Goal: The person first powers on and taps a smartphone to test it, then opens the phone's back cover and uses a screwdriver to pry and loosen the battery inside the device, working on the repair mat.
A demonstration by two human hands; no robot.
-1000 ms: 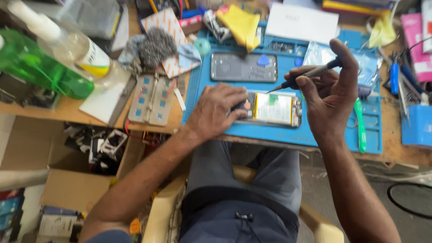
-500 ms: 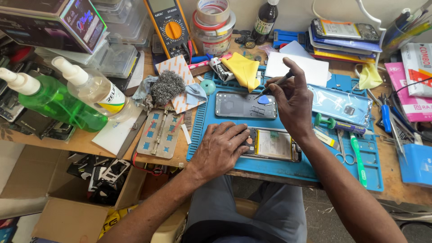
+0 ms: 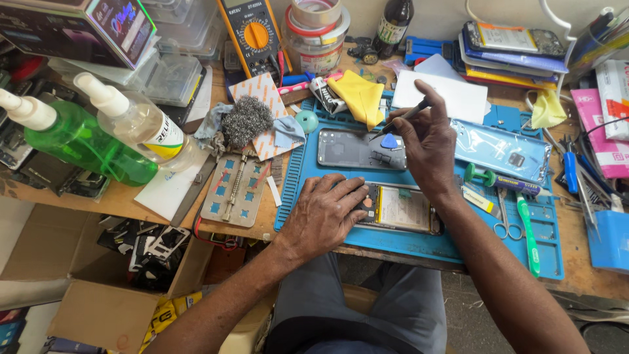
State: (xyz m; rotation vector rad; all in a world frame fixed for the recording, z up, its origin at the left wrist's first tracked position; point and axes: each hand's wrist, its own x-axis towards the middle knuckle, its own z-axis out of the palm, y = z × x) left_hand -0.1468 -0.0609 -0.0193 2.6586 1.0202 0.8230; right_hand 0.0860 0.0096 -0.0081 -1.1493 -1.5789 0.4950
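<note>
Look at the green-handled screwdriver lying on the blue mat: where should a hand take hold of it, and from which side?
Take the green-handled screwdriver by its long green handle, coming from above. It lies flat on the blue mat, handle end nearer the person, so that is probably the broadest part for a grip. Approach from its right: the scissors lie close on the left. The right hand already holds a thin tool.

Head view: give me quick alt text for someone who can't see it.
The left hand presses on an opened phone on a blue mat, while the right hand holds a thin tool above a dark phone back.
</note>
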